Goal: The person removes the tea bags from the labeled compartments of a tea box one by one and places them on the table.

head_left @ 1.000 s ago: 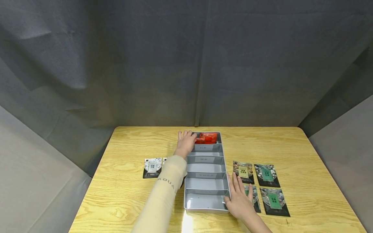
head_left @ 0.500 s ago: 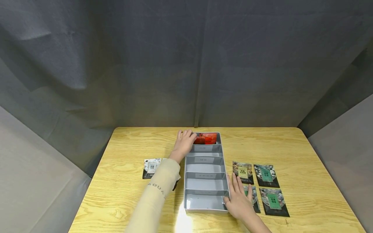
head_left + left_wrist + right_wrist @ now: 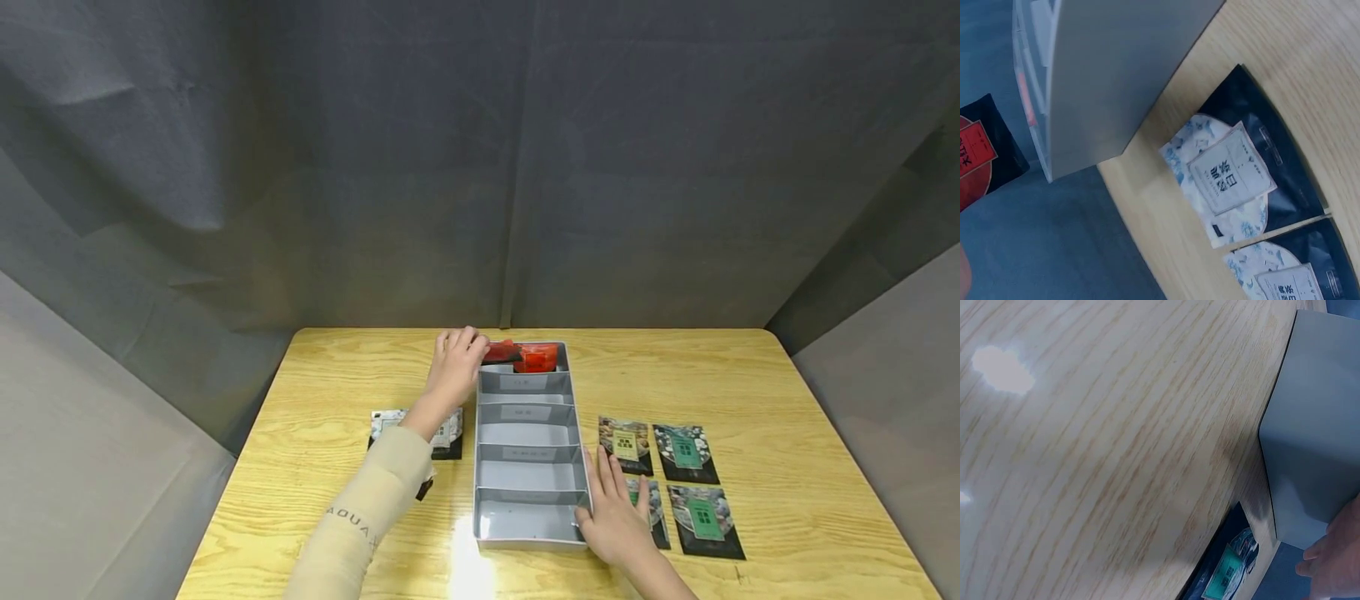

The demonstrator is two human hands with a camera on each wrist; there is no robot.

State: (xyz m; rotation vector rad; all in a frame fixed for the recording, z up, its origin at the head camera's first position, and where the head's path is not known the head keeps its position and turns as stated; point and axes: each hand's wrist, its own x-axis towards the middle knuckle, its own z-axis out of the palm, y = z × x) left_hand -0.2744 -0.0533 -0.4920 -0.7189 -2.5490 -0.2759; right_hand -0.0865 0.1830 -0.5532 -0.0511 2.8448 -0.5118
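My left hand (image 3: pixel 456 360) is at the far left corner of a grey divided box (image 3: pixel 480 500). It pinches a red and black sachet (image 3: pixel 501 353), which shows above the rim in the left wrist view. Another red sachet (image 3: pixel 537 358) stands in the farthest compartment. My right hand (image 3: pixel 617 518) rests against the box's near right side with its fingers extended and its thumb at the rim. Beneath and beside that hand lie green-labelled sachets, one partly covered (image 3: pixel 658 510). In the right wrist view, fingers (image 3: pixel 1335 556) touch the box wall.
Two white and black sachets (image 3: pixel 1222 169) lie left of the box, partly behind the left forearm. Right of it are a yellow-labelled sachet (image 3: pixel 626 445) and green-labelled ones (image 3: pixel 686 452). Paper labels (image 3: pixel 527 412) mark the dividers. A dark curtain (image 3: pixel 405 208) hangs behind the table (image 3: pixel 337 375).
My left hand has shifted left with the red sachet, drawing it away from the other red one. Its forearm swung left, uncovering a white sachet. The right hand stays put.
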